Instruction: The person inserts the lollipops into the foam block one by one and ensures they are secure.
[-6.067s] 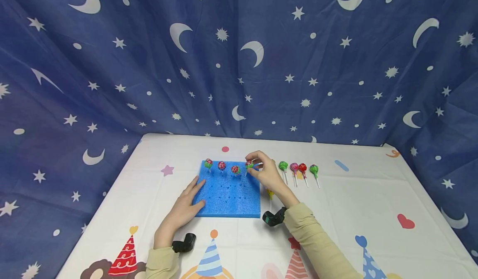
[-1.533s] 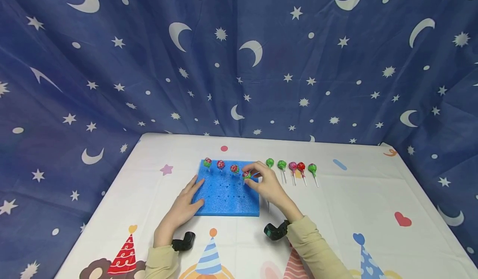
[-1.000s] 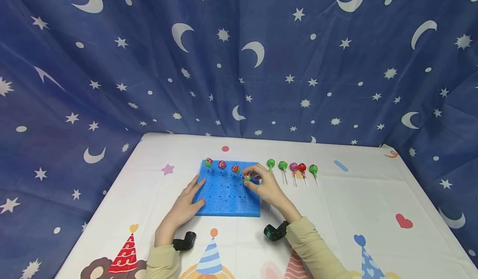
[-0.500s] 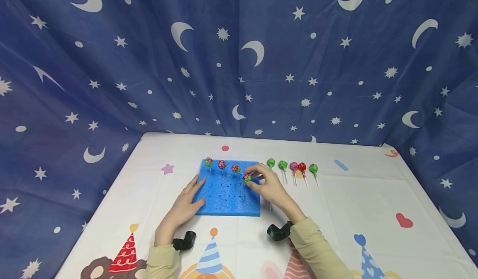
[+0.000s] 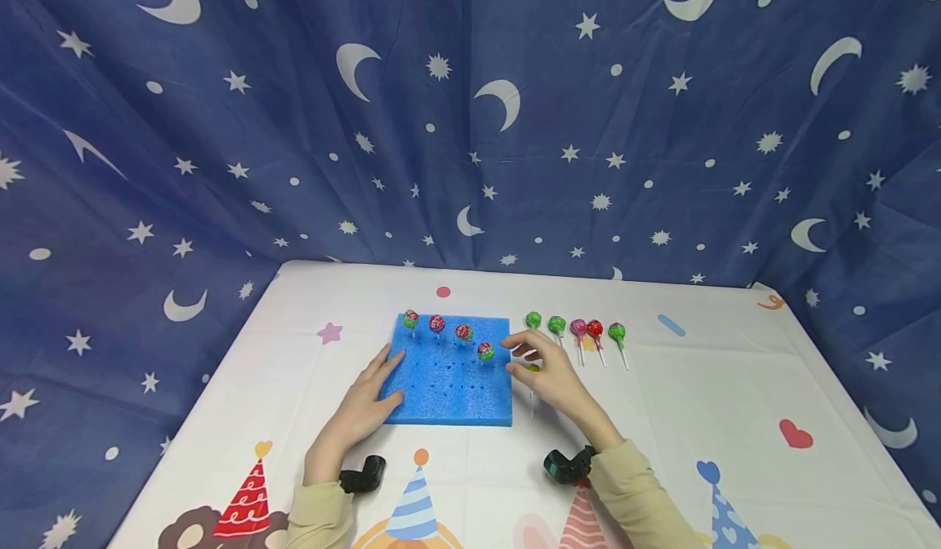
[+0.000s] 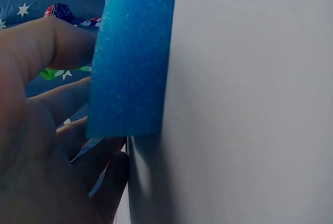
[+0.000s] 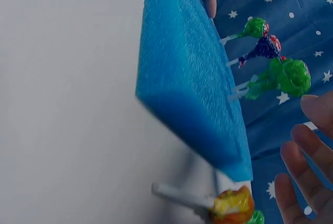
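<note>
Resting with fingers spread, the left hand (image 5: 362, 406) touches the blue foam board (image 5: 444, 410). I see the right hand (image 5: 550, 373) holding nothing, fingers parted, above a yellow lollipop (image 7: 232, 203). Just past those fingertips, a red-and-green lollipop (image 5: 486, 352) stands planted; beyond them, three more standing lollipops (image 5: 437, 323) and five loose lollipops (image 5: 578, 329).

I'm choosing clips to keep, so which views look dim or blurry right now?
Head view: bright, with the blue foam block reasonably clear; left wrist view: dim, left hand largely in shadow; right wrist view: also dim, yellow-orange lollipop near the bottom blurred.
</note>
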`<state>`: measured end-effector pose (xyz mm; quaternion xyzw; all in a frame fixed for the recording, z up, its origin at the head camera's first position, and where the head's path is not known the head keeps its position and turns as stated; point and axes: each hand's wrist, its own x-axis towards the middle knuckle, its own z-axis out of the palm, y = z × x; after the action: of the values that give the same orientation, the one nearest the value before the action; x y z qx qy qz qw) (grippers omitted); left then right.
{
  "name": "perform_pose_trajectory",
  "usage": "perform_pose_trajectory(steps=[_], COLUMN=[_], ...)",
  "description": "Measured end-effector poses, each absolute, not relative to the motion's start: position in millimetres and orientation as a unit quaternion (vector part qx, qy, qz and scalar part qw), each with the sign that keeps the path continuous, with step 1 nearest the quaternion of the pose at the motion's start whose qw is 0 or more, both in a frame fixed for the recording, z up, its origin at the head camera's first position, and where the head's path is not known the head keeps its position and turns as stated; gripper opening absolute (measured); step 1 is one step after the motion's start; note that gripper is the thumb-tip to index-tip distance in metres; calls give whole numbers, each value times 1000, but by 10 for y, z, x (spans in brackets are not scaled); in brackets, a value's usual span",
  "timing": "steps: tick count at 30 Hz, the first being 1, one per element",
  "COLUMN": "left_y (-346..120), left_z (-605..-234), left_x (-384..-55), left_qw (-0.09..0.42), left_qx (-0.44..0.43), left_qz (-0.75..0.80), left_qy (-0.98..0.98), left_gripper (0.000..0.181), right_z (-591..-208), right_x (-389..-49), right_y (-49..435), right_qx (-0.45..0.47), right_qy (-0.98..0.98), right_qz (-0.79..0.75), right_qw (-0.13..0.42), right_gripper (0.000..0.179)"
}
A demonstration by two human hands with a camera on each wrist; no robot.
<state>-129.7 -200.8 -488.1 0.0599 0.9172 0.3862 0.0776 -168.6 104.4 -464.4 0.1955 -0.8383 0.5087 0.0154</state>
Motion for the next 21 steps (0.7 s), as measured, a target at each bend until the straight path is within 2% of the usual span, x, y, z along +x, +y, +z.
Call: perform_pose_trajectory(steps=[21], left_y=[-2005], left_z=[-4891], left_x=[-1295], left_qw=[77], left_qx=[55], left_qz=[385], left_qy=[918], left_gripper=[64], right_z=[-4786], right_x=[-1650], right_y=[1365], right_qx=[164], right_qy=[-876], right_qz=[453], right_qw=[35], right_gripper=[31])
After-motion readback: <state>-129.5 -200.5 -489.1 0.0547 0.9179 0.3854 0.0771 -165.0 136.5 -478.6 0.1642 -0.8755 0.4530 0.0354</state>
